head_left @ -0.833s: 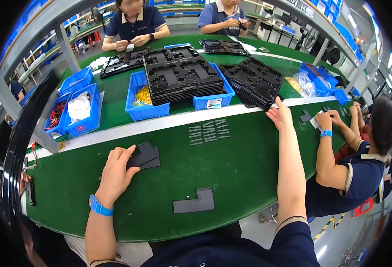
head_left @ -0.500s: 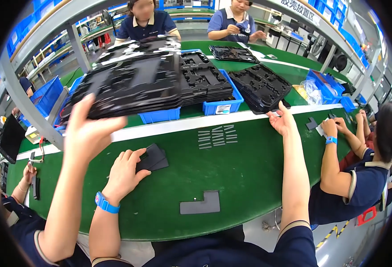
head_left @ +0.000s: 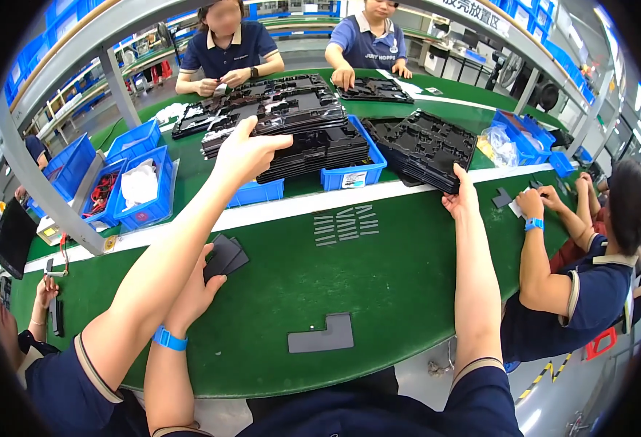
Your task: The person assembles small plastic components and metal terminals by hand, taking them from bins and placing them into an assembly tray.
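Note:
My left hand (head_left: 195, 290) grips a few thin dark grey sheets (head_left: 226, 256) fanned out just above the green table; a co-worker's forearm crosses over it and hides part of its fingers. Out to the right, my right hand (head_left: 463, 195) is closed on the near corner of a stack of black moulded trays (head_left: 426, 146), thumb on top. That stack sits askew, its near corner over the white strip. Between my hands, small grey strips (head_left: 346, 224) lie in three columns. Nearer me rests an L-shaped dark grey sheet (head_left: 322, 335).
A co-worker's hand (head_left: 244, 156) from the left holds another black tray stack (head_left: 284, 109) above blue bins (head_left: 353, 175). More blue bins (head_left: 142, 189) stand at left, beside a grey post (head_left: 51, 175). Two people sit across the table; another works at right (head_left: 582, 306).
The co-worker's tray stack has swung rightward and settled over the middle trays, uncovering the left bins. My right hand has closed on its stack's corner, which sits slightly lower. My left hand shifted left.

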### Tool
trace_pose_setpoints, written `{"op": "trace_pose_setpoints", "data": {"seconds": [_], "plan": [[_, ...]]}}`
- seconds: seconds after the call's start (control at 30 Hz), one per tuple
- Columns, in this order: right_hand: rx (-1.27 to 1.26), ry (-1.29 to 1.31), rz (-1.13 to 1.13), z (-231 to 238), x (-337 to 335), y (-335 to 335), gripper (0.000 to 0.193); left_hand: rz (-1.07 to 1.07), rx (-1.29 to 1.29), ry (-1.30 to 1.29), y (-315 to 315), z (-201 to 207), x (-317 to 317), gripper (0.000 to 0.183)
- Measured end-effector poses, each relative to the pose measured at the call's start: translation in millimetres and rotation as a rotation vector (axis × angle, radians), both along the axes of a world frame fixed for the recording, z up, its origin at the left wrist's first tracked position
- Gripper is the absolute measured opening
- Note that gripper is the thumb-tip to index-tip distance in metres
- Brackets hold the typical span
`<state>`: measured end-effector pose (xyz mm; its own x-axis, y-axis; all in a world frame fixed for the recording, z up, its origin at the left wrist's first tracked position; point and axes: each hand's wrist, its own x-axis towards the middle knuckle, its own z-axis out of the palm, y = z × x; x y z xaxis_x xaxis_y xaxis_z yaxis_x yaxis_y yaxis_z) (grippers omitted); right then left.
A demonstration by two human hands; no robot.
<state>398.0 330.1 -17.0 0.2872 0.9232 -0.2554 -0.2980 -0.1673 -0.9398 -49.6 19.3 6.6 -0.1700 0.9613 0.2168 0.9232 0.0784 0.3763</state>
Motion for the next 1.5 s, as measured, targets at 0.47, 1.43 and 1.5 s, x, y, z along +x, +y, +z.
{"op": "trace_pose_setpoints", "data": {"seconds": [0.47,1.43,1.5], "plan": [[0.229,0.3,-0.167,-3,22,-2,0.044,0.065,0.116,0.099,1,-25,3,0.05],[0.467,0.584,0.388,53,-78,-83,0.028,0.052,0.077,0.132,0,-20,5,0.051],[0.426,0.564,0.448,56,-85,-93,0.029,0.062,0.059,0.122,1,-23,3,0.051]]}}
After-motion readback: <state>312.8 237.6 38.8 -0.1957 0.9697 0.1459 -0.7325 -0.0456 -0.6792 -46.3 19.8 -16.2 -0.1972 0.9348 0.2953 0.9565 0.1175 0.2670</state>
